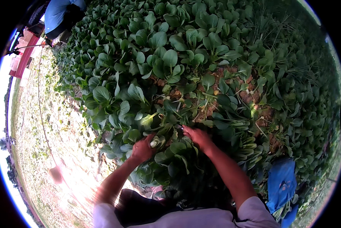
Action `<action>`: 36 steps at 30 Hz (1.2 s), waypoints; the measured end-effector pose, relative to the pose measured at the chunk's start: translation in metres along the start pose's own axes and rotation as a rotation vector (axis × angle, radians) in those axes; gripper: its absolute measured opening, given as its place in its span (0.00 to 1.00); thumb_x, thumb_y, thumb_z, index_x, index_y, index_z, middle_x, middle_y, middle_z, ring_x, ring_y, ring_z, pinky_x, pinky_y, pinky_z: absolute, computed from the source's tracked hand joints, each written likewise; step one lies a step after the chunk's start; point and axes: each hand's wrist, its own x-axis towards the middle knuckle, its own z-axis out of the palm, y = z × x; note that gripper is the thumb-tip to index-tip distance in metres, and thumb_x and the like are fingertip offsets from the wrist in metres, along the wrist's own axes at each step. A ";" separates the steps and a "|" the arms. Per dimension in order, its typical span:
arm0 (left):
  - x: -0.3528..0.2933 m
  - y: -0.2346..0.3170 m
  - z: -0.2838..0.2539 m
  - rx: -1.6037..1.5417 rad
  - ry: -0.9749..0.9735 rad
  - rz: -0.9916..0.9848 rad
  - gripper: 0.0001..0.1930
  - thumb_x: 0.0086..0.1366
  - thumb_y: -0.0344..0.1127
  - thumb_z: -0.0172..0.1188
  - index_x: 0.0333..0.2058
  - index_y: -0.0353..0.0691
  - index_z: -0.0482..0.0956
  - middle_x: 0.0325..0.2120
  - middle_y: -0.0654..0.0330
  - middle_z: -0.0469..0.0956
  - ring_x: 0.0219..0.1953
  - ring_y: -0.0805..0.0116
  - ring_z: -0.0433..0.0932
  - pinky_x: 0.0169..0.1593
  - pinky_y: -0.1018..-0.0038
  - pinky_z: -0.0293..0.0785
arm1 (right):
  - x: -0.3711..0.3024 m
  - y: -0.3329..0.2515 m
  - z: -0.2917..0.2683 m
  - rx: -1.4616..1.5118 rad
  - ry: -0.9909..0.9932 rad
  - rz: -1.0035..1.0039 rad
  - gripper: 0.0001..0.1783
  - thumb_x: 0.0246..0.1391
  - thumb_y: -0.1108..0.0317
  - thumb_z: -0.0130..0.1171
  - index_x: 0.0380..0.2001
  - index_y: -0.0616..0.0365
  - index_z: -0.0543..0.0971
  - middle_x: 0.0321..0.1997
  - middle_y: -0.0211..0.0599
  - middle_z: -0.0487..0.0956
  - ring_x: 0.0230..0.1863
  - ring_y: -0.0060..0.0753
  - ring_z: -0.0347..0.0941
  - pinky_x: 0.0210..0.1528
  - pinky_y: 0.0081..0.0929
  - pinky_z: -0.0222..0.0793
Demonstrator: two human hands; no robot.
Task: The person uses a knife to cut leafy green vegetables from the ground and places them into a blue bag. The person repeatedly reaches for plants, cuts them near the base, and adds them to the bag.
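Among dense green bok choy plants, both my hands work low in the leaves. My left hand is closed around a bok choy, its pale stem end showing beside the thumb. My right hand is a little to the right, fingers curled together near the plant bases. Something small and thin with a dull glint sits at its fingertips; leaves and fingers hide what it is. Just right of that hand lie loose bok choy with pale stalks.
Patches of brown soil with cut leaves lie ahead of my hands. A blue bag rests on the greens at the lower right. At the far left are a person in blue, red crates and brightly sunlit ground.
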 end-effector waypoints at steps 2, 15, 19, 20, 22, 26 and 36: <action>-0.007 0.003 0.006 0.058 0.081 0.083 0.32 0.50 0.39 0.63 0.56 0.51 0.65 0.39 0.50 0.77 0.41 0.49 0.76 0.46 0.60 0.72 | 0.005 0.005 0.002 0.068 -0.009 0.003 0.21 0.59 0.57 0.49 0.54 0.49 0.69 0.41 0.47 0.78 0.41 0.54 0.74 0.41 0.40 0.70; 0.001 0.001 -0.002 -0.117 -0.044 -0.050 0.37 0.50 0.38 0.61 0.61 0.52 0.58 0.49 0.49 0.73 0.48 0.49 0.74 0.50 0.62 0.71 | -0.005 0.016 0.020 0.462 0.164 -0.146 0.26 0.60 0.59 0.51 0.57 0.61 0.65 0.46 0.49 0.77 0.47 0.39 0.75 0.47 0.28 0.67; 0.000 0.001 -0.006 -0.250 -0.098 -0.149 0.36 0.50 0.37 0.62 0.60 0.53 0.60 0.47 0.49 0.75 0.48 0.52 0.75 0.51 0.65 0.71 | -0.009 0.013 0.015 0.473 0.174 -0.148 0.22 0.60 0.64 0.51 0.54 0.63 0.67 0.43 0.51 0.78 0.44 0.44 0.76 0.46 0.31 0.69; 0.002 -0.007 0.000 -0.271 -0.095 -0.162 0.36 0.50 0.37 0.62 0.60 0.53 0.60 0.47 0.50 0.75 0.48 0.53 0.75 0.51 0.66 0.71 | -0.010 0.012 0.015 0.468 0.155 -0.147 0.22 0.60 0.64 0.51 0.54 0.63 0.67 0.43 0.51 0.77 0.45 0.45 0.76 0.46 0.31 0.69; 0.005 -0.015 0.006 -0.276 -0.082 -0.183 0.35 0.50 0.36 0.62 0.59 0.51 0.62 0.47 0.51 0.75 0.49 0.57 0.75 0.52 0.69 0.70 | -0.007 0.013 0.015 0.472 0.159 -0.215 0.21 0.59 0.64 0.52 0.54 0.63 0.68 0.44 0.52 0.77 0.45 0.46 0.76 0.45 0.32 0.69; 0.002 -0.013 0.007 -0.240 -0.089 -0.115 0.34 0.51 0.39 0.63 0.58 0.48 0.63 0.49 0.51 0.74 0.50 0.56 0.74 0.52 0.67 0.69 | -0.011 0.020 0.027 0.404 0.240 -0.267 0.21 0.57 0.66 0.53 0.53 0.62 0.68 0.42 0.52 0.78 0.42 0.49 0.76 0.42 0.35 0.70; -0.009 -0.016 0.022 -0.123 0.153 0.145 0.31 0.52 0.38 0.62 0.55 0.48 0.65 0.43 0.49 0.76 0.43 0.48 0.75 0.46 0.60 0.72 | -0.006 0.003 -0.002 0.239 0.059 -0.112 0.14 0.57 0.65 0.53 0.44 0.59 0.70 0.35 0.50 0.78 0.37 0.56 0.74 0.35 0.42 0.69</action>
